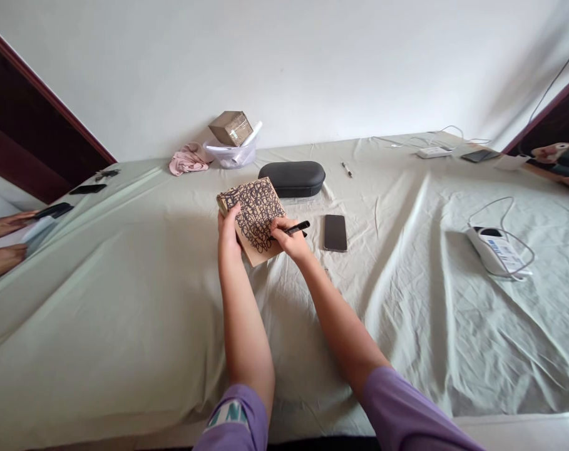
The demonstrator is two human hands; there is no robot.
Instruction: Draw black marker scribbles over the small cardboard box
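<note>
My left hand (229,227) grips the left edge of a brown cardboard box (260,255), its thumb lying over the top face. Black looping scribbles cover most of that face, while the strip along its near edge is bare brown. In my right hand (288,237) is a black marker (298,228), pinched between the fingers over the box's lower right part. The marker's writing tip is hidden by the fingers. Just behind the box lies a black zip case (292,178). A dark phone (335,233) rests on the cloth to the right of my right hand.
Against the wall stands a clear plastic tub (240,156) with a small carton (231,128) in it, beside a pink cloth (189,159). A pen (347,169) lies farther back. At right is a white corded device (497,250). Another person's hands (5,244) show at far left.
</note>
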